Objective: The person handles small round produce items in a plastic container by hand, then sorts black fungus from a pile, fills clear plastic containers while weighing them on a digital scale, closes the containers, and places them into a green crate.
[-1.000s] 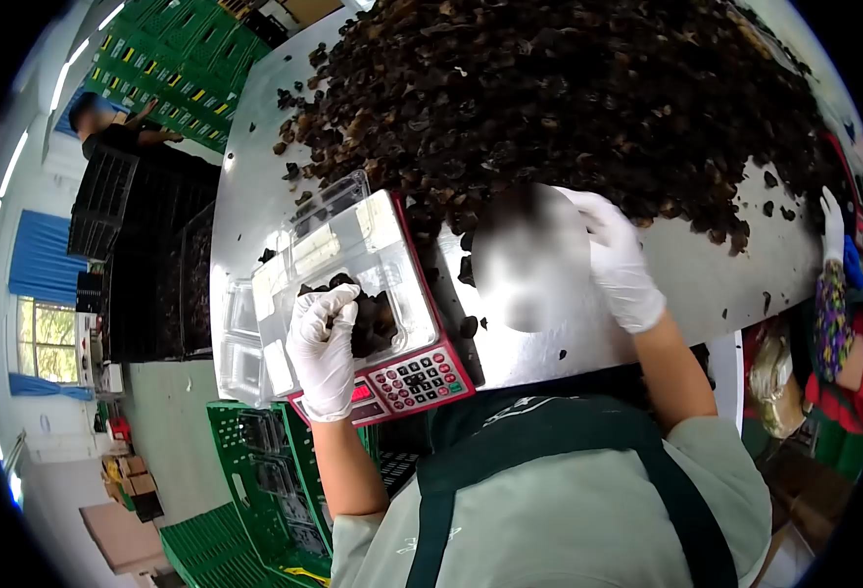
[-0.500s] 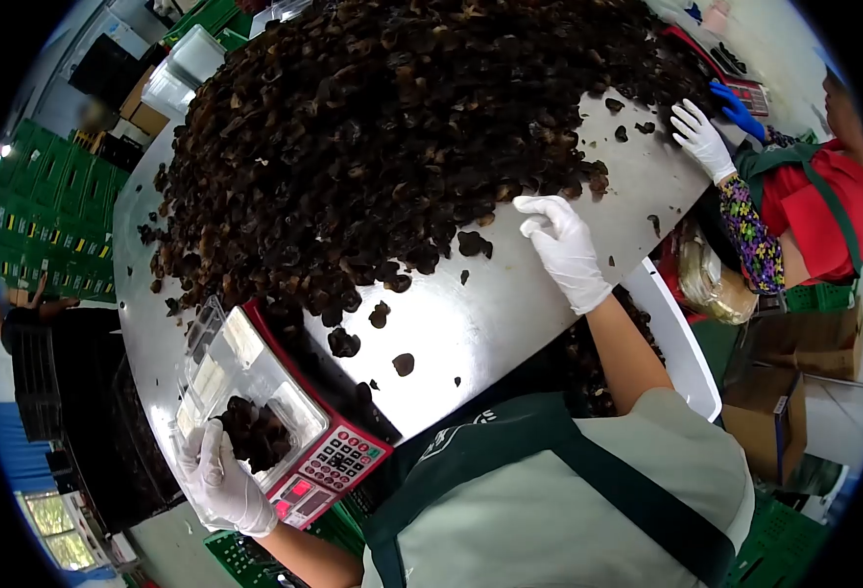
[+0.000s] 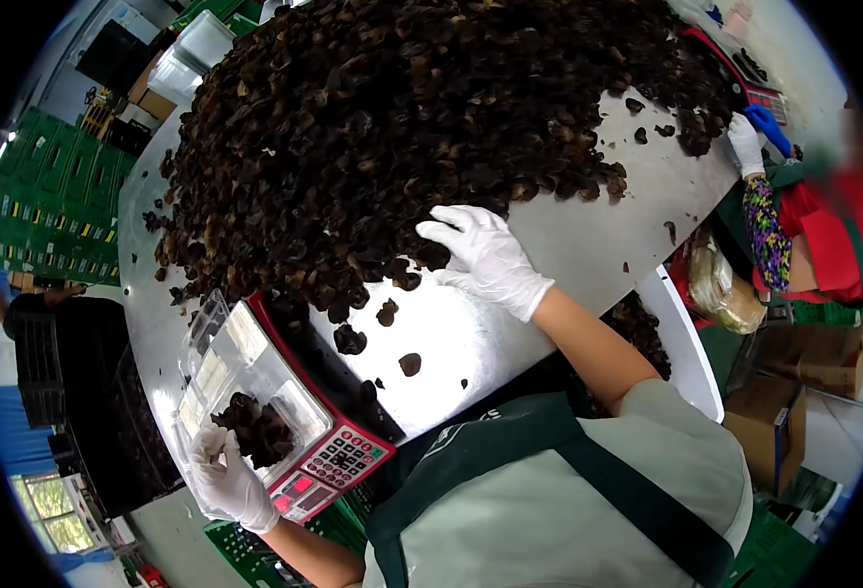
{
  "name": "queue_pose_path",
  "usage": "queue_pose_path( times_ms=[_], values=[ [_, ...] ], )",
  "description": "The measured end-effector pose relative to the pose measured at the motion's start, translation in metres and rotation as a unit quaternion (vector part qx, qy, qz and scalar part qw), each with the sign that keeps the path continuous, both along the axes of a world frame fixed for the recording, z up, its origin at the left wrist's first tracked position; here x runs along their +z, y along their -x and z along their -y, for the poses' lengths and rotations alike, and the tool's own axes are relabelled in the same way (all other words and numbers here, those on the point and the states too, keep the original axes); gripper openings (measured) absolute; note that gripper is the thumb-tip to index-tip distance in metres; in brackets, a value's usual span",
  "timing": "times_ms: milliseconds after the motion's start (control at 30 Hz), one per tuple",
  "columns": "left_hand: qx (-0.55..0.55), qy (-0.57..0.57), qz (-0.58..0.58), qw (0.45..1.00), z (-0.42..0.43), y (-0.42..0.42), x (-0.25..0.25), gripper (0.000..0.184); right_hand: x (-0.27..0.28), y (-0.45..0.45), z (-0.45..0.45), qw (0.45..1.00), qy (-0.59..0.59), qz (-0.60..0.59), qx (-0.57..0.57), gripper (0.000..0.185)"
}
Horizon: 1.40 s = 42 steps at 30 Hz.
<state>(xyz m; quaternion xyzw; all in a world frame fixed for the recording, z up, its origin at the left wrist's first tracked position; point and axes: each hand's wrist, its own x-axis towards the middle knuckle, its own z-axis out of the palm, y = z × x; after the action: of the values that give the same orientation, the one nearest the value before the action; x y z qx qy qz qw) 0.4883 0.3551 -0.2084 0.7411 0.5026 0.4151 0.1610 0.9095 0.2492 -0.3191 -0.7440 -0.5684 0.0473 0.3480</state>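
A large heap of dark brown wood ear mushrooms (image 3: pixel 392 127) covers much of the metal table (image 3: pixel 569 230). My right hand (image 3: pixel 490 257), in a white glove, reaches over the heap's near edge with fingers apart and nothing held. My left hand (image 3: pixel 231 482), also gloved, has its fingers curled together beside a clump of mushrooms (image 3: pixel 255 429). That clump lies in a clear plastic container (image 3: pixel 299 416) on a red scale (image 3: pixel 343 456) with a keypad and lit display. Whatever the left fingertips pinch, a container edge or a mushroom, I cannot make out.
Loose mushroom pieces (image 3: pixel 410 365) lie near the table's front edge. A white tub (image 3: pixel 686 333) with mushrooms stands below right. A co-worker's gloved hand (image 3: pixel 745 145) is at the far right by another scale (image 3: pixel 767 101). Green crates (image 3: pixel 54 196) are stacked at left, clear containers (image 3: pixel 201 44) behind.
My right hand has moved left along the heap's edge and its fingers have spread. My left hand stays beside the clump. The co-worker's white-gloved hand has drawn toward the far scale.
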Motion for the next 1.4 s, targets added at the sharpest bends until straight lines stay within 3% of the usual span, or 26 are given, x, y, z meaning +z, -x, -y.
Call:
queue_pose_path(
  times_ms=[33,200,300,333,367,400,433,633,733,900,967,1000,1033,1100,1133,1167,1200,1300,1333,1400],
  values=[
    [0.002,0.001,0.0,1.0,0.0,-0.002,-0.001,0.024,-0.006,0.001,-0.008,0.998,-0.016,0.05,0.027,0.055],
    [0.019,-0.022,0.005,1.0,0.007,-0.014,0.0,0.027,-0.012,-0.009,-0.036,0.999,-0.049,0.014,-0.002,0.017],
    [0.032,-0.049,-0.035,0.998,0.012,-0.013,0.001,0.028,0.001,-0.02,-0.035,0.976,-0.095,-0.195,-0.017,0.012],
    [0.034,-0.046,-0.032,0.998,0.012,-0.012,-0.001,0.028,0.008,-0.021,-0.032,0.945,-0.123,-0.304,-0.018,0.011],
    [0.033,-0.039,-0.019,0.999,0.012,-0.01,-0.004,0.028,0.016,-0.019,-0.024,0.879,-0.097,-0.466,-0.036,0.011],
    [0.031,-0.032,-0.005,0.999,0.012,-0.009,-0.007,0.027,0.023,-0.022,-0.019,0.852,-0.094,-0.514,-0.025,0.012],
    [0.028,-0.029,-0.002,0.999,0.011,-0.009,-0.008,0.027,0.027,-0.024,-0.014,0.823,-0.091,-0.56,-0.015,0.013],
    [-0.032,-0.049,-0.152,0.987,0.015,-0.027,0.008,0.022,0.025,-0.025,0.0,0.798,-0.092,-0.595,-0.029,0.018],
    [-0.073,-0.056,-0.155,0.984,0.015,-0.025,0.007,0.023,0.043,-0.031,0.024,0.834,-0.044,-0.55,-0.015,0.02],
    [-0.073,-0.054,-0.156,0.984,0.018,-0.022,0.008,0.025,0.062,-0.088,0.112,0.882,0.193,-0.431,0.014,0.016],
    [-0.069,-0.046,-0.148,0.986,0.019,-0.023,0.007,0.026,0.08,-0.099,0.139,0.868,0.308,-0.39,-0.009,0.02],
    [-0.067,-0.048,-0.151,0.985,0.019,-0.026,0.009,0.027,0.088,-0.104,0.144,0.869,0.396,-0.296,-0.006,0.033],
    [-0.065,-0.052,-0.155,0.984,0.019,-0.028,0.01,0.027,0.087,-0.1,0.143,0.869,0.397,-0.295,-0.005,0.033],
    [-0.065,-0.068,-0.161,0.983,0.019,-0.033,0.011,0.028,0.081,-0.08,0.13,0.957,0.285,0.0,-0.056,0.047],
    [-0.054,-0.076,-0.15,0.984,0.02,-0.036,0.011,0.028,0.082,-0.067,0.109,0.964,0.249,-0.028,-0.095,0.066],
    [-0.042,-0.084,-0.14,0.986,0.021,-0.037,0.012,0.03,0.07,-0.062,0.087,0.973,0.211,0.037,-0.088,0.082],
    [-0.021,-0.092,-0.136,0.986,0.023,-0.033,0.008,0.032,0.061,-0.055,0.063,0.985,0.159,0.004,-0.063,0.089],
    [-0.006,-0.094,-0.072,0.993,0.027,-0.026,0.005,0.033,0.028,-0.043,-0.005,0.992,0.118,0.044,-0.015,0.097],
    [-0.007,-0.093,-0.052,0.994,0.03,-0.024,0.007,0.032,0.031,-0.037,-0.025,0.993,0.114,-0.005,-0.006,0.1],
    [0.028,-0.094,-0.076,0.992,0.039,-0.022,0.014,0.032,0.035,-0.029,-0.061,0.991,0.132,0.013,0.006,0.101]
  ],
)
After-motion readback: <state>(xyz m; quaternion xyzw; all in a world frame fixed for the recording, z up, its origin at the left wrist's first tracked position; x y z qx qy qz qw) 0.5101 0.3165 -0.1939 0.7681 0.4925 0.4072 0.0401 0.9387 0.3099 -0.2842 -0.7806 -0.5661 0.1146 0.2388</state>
